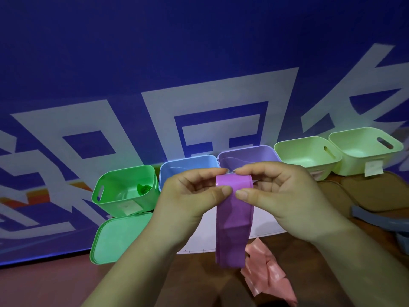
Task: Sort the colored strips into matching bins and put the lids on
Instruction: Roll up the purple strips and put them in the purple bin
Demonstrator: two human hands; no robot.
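Observation:
My left hand and my right hand together pinch the top of a purple strip, which hangs down in front of me. Right behind it stands the purple bin, with a blue bin on its left. Further left is a green bin with a rolled green strip inside. Its green lid lies flat in front of it. Two pale green bins stand at the right. A crumpled pink strip lies on the table below my hands.
A blue banner with large white characters covers the back and part of the table. Brown lids lie in front of the pale green bins. A grey-blue object sits at the right edge.

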